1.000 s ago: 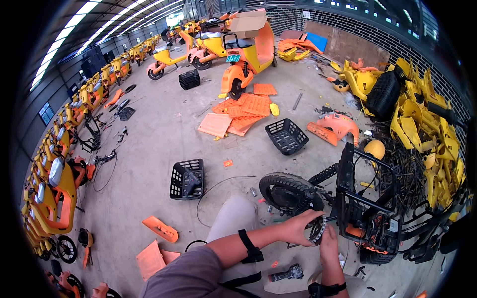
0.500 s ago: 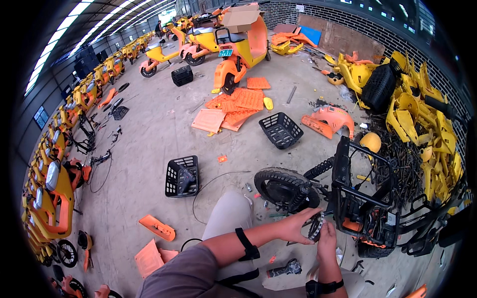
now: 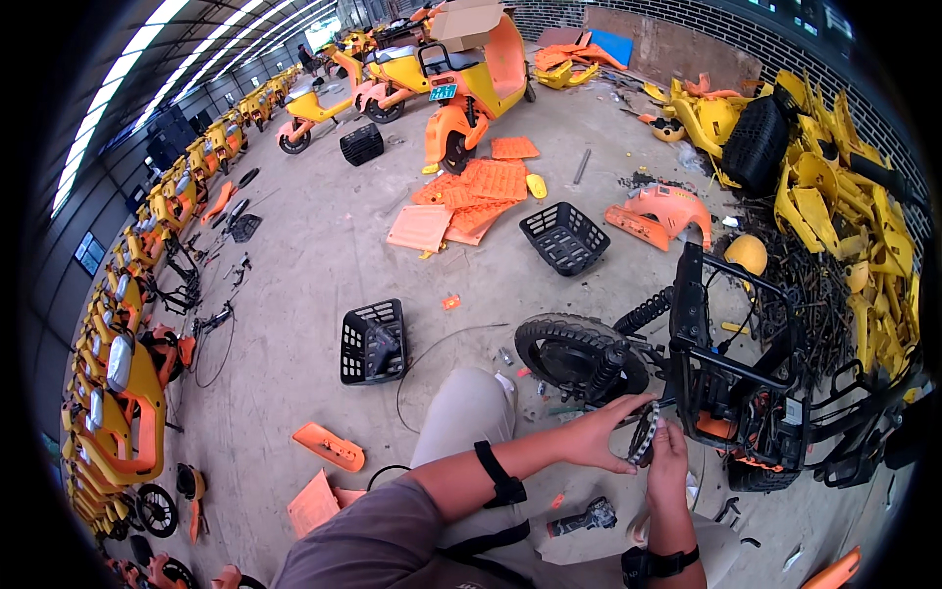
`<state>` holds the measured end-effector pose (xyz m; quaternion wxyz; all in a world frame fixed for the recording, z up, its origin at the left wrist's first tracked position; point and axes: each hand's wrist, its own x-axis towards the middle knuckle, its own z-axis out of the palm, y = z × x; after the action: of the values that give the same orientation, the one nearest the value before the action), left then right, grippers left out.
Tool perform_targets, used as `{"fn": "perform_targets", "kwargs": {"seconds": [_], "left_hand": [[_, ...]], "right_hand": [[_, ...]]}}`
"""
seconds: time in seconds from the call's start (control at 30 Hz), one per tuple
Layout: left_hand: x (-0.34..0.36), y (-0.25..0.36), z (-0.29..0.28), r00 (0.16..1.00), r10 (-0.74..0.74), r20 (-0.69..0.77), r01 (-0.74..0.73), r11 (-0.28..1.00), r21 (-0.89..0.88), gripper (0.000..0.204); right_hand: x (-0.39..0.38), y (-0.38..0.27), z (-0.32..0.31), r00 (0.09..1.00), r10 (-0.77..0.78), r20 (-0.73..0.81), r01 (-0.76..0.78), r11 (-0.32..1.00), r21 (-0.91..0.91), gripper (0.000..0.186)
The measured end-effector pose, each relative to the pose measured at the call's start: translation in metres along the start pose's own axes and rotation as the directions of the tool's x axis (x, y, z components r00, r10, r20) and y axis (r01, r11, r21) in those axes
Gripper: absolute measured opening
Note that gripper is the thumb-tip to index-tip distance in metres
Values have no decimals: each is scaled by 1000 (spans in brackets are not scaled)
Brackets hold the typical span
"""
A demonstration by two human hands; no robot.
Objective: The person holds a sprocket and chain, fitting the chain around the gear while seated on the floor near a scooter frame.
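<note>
My left hand curls its fingers and thumb round a dark, rounded part with a light, notched edge. My right hand pinches the same part from the other side. Whether it is a sprocket or a length of chain I cannot make out. It sits right beside the black frame of a stripped scooter, and whether it is still joined to that frame is hidden. The frame lies with its wheel and coil spring shock toward my left. A cordless power tool rests on the floor below my forearms.
A black basket holding another power tool stands left of my knee, a second basket farther off. Orange panels, a cable and small parts litter the floor. Yellow body panels pile up at right; scooters line the left.
The whole view has shifted slightly, so everything sits a little to the right. Both hands keep their hold on the notched part, with little visible movement.
</note>
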<state>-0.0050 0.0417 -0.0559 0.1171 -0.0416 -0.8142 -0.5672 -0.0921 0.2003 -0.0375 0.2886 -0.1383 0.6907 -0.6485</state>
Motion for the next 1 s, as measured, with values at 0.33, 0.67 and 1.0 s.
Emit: {"fn": "perform_targets", "kwargs": {"seconds": [0.33,0.67,1.0], "left_hand": [[3,-3,-4,997,-45,-66,47,999,16,121],[-5,-8,-10,972,-117,-203,88,985,-148,106],[-1,-13,-13,989,-112,-99,94,981,-169,118]], "right_hand": [[8,-17,7,1000,-1,-17,3,995,100,34],[12,-36,19,993,10,119,-32,982,185,36],[15,-36,16,993,23,114,-40,988,149,37]]}}
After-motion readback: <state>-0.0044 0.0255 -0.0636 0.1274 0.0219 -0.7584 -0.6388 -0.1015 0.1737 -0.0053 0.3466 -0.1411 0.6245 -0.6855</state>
